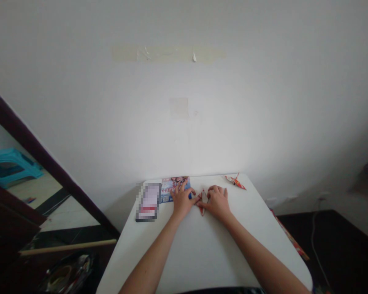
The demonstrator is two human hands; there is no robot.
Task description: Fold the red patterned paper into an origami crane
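A small folded paper piece [203, 201], grey with red-orange edges, lies on the white table [199, 253] between my hands. My right hand [218, 202] grips its right side with thumb and bent fingers. At its left edge is my left hand [184, 199], its thumb and index finger near the paper and its other fingers spread over a blue printed sheet [166, 195]. Whether the left fingertips pinch the paper is too small to tell. A folded red and white paper shape [236, 182] rests at the table's back right.
A phone [149, 202] with a blurred screen lies at the table's left edge. The white wall [184, 139] stands behind the table. At the far left are a blue stool [14, 167] and, lower down, a dark bag [70, 273]. A cable [314, 241] hangs at the right.
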